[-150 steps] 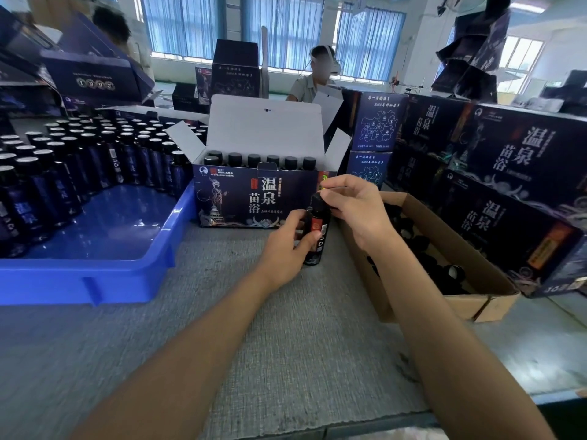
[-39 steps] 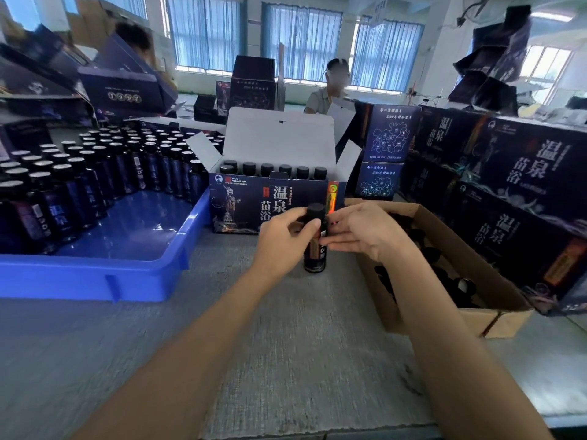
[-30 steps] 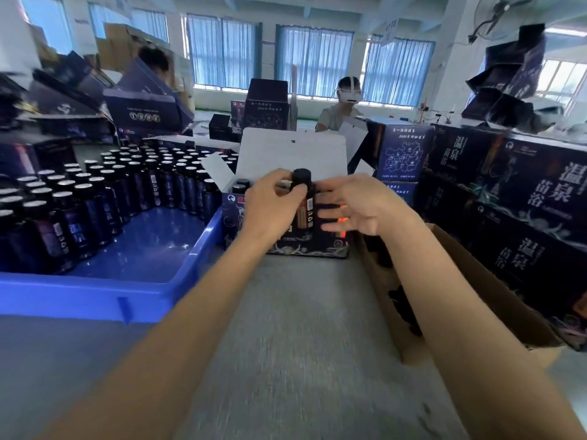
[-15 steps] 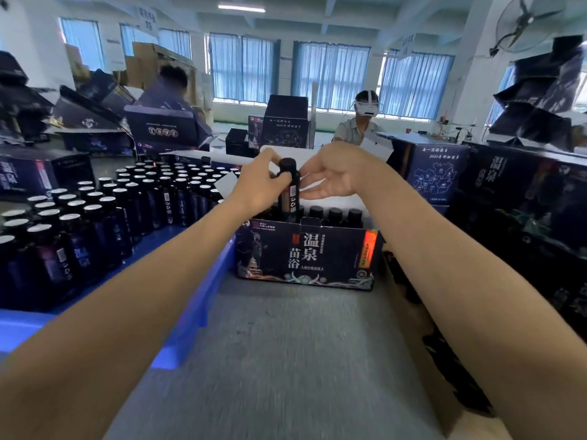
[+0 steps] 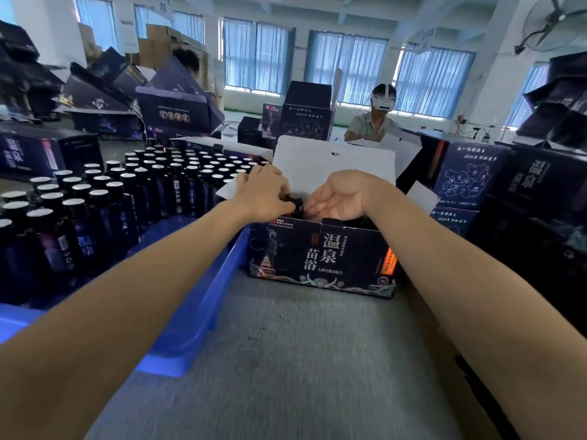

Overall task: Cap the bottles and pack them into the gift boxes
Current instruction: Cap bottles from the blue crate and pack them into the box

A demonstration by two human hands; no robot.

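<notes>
L hand point(image 5: 265, 193): fingers curled round top of dark bottle point(image 5: 293, 200), which sits mostly down inside open gift box point(image 5: 320, 258) at far side of grey surface point(image 5: 301, 360); only its black cap shows. R hand point(image 5: 341, 198) just right of cap, fingers loose & part-straight, holding nothing; contact w/ bottle unclear. Blue tray point(image 5: 203, 306) left of box, w/ rows of silver-topped bottles point(image 5: 127, 198). Closed boxes point(image 5: 460, 182) stacked far right.

Blue-curtained windows point(image 5: 347, 69), white walls point(image 5: 498, 68), wall fan point(image 5: 554, 20), grey tabletop point(image 5: 301, 360)
</notes>
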